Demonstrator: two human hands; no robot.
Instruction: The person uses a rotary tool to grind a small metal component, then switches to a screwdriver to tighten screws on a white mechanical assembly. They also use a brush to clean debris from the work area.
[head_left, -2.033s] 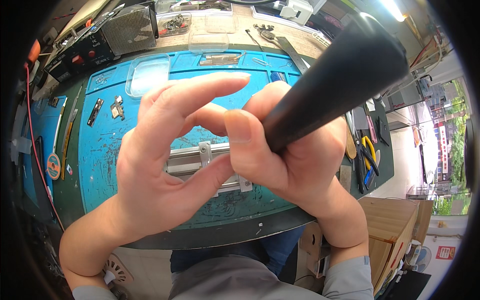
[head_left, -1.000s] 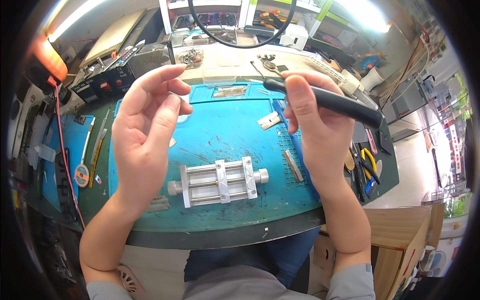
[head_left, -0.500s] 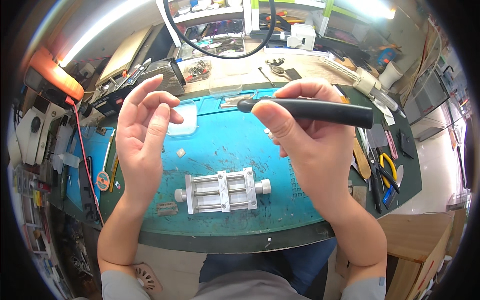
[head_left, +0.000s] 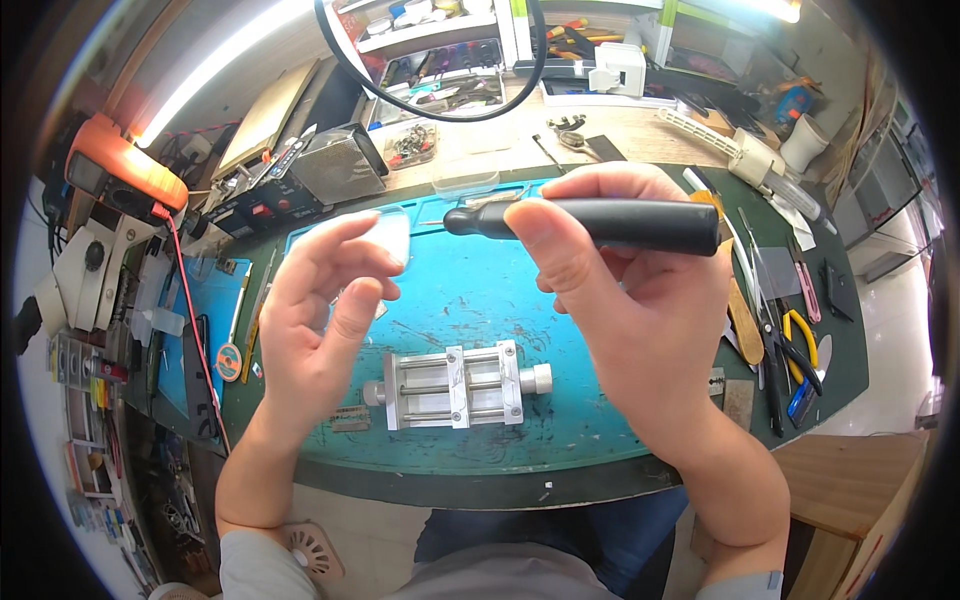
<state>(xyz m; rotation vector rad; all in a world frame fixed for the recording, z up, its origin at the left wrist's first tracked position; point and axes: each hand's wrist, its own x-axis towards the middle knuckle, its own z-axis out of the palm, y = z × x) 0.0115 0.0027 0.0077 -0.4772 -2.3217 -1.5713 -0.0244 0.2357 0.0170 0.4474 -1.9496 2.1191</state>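
Note:
My right hand [head_left: 640,330] grips a black pen-shaped tool [head_left: 640,224] between thumb and fingers, above the blue work mat [head_left: 480,315]. The tool lies nearly level, its rounded narrow end to the left and its thick end to the right. My left hand [head_left: 322,320] is raised across from that narrow end, fingers loosely bent and apart, holding nothing. Below and between both hands, a silver clamping fixture [head_left: 458,385] with rods and end knobs rests on the mat. A small razor-like blade [head_left: 350,418] lies left of it. Behind my left fingers sits a clear plastic box [head_left: 390,235], partly hidden.
Yellow-handled pliers [head_left: 800,345], knives and tweezers lie along the right of the green mat. An orange multimeter [head_left: 120,165] stands at the far left, its red lead running down. A black cable loop [head_left: 490,113] hangs at the back. A hot-air-style white tool [head_left: 745,160] lies back right.
The view has shifted, so the bench appears farther right. The black tool has turned and shows more of its narrow end. My left fingers are bent closer together.

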